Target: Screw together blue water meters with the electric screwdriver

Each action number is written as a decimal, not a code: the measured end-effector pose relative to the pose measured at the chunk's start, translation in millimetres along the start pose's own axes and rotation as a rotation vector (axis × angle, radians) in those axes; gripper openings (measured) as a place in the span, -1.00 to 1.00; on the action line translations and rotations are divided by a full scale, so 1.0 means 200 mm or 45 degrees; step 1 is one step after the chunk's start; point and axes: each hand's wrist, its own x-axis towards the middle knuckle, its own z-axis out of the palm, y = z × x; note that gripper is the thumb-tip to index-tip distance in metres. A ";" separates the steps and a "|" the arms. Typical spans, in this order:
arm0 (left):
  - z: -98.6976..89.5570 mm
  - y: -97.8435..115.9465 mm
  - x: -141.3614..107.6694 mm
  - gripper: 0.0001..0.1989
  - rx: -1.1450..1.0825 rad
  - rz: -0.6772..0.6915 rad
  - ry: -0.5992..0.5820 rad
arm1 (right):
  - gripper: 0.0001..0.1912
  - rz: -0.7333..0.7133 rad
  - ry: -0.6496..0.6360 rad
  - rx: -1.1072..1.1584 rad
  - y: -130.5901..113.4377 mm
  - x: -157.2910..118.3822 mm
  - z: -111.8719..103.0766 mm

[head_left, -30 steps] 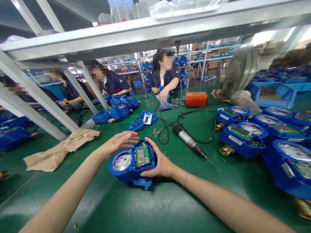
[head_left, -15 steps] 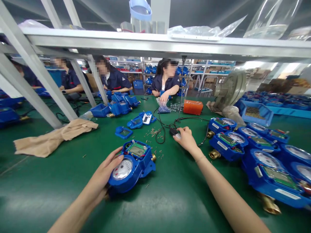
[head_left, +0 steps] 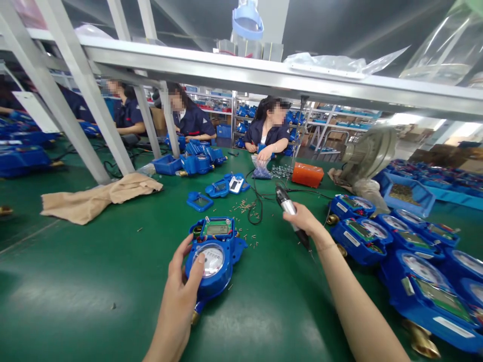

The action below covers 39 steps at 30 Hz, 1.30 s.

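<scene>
My left hand [head_left: 186, 276] grips a blue water meter [head_left: 215, 286] by its left side, thumb on the rim of the round dial. The meter's upper housing is uncovered, showing a green circuit board with a small display [head_left: 218, 230]. In my right hand [head_left: 304, 219] is an electric screwdriver [head_left: 287, 205], silver and black, held tilted above the table with a cord trailing from its lower end. Loose screws [head_left: 245, 206] lie scattered just beyond the meter. Behind them rest several blue covers [head_left: 199, 201], one with a white panel [head_left: 236, 184].
Several uncovered water meters [head_left: 362, 234] crowd the right side. An orange box [head_left: 307, 175], a blower [head_left: 372, 151] and a blue bin of small parts [head_left: 409, 193] stand farther back. A tan cloth [head_left: 101, 196] lies left. Co-workers [head_left: 269, 130] sit opposite, below a metal shelf [head_left: 226, 63].
My right hand has lifted the screwdriver from among the cables and turned it. My left hand has turned the meter more upright, its thumb now over the dial. The view has shifted left.
</scene>
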 end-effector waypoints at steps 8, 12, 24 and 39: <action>0.06 0.00 -0.04 -0.44 0.296 0.299 0.025 | -0.62 -0.333 0.079 0.890 -0.46 -0.15 -0.12; 0.05 0.01 -0.03 -0.45 0.313 0.288 0.019 | -0.70 -0.585 0.102 1.436 -0.70 -0.26 -0.06; 0.03 0.01 -0.02 -0.47 0.409 0.375 -0.002 | -0.79 -0.849 0.029 1.362 -0.91 -0.40 0.18; 0.05 0.02 -0.04 -0.47 0.304 0.343 0.094 | -0.76 -0.904 -0.057 1.472 -0.89 -0.38 0.19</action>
